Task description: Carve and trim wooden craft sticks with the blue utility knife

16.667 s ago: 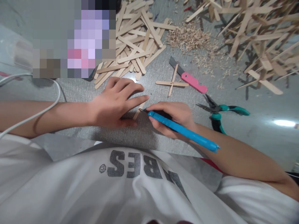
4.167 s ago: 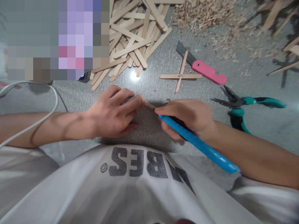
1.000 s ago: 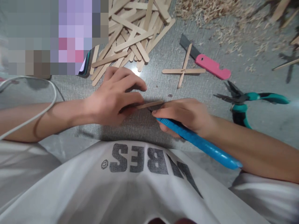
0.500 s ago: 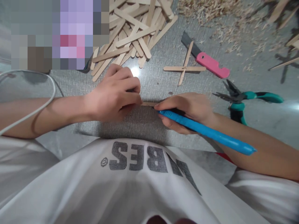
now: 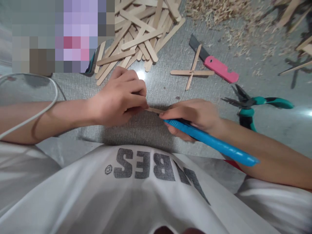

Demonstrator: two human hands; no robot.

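Observation:
Between my two hands, close to the table's near edge, a thin wooden craft stick (image 5: 153, 110) shows its narrow side. My left hand (image 5: 123, 97) is closed on the stick's left part, fingers curled over it. A blue utility knife (image 5: 212, 141) lies in the grip of my right hand (image 5: 195, 113), its handle slanting back over the right forearm. The knife's front end is at the stick beside my right thumb; the blade is mostly hidden. Beyond my hands, two craft sticks crossed into an X (image 5: 192, 72) rest by a pink-handled knife (image 5: 220, 69) with a dark blade.
A pile of craft sticks (image 5: 143, 35) lies at the back, with wood shavings (image 5: 216, 13) to its right. Opened pliers (image 5: 247, 104) with teal-black grips lie at right. A white cable (image 5: 57, 94) loops over my left forearm. Stick pieces (image 5: 292, 13) stand at the far right.
The blue knife's rear end has swung slightly left and down, and my right hand has shifted a little. The exposed stick now tilts down toward the right. My left hand stays in place.

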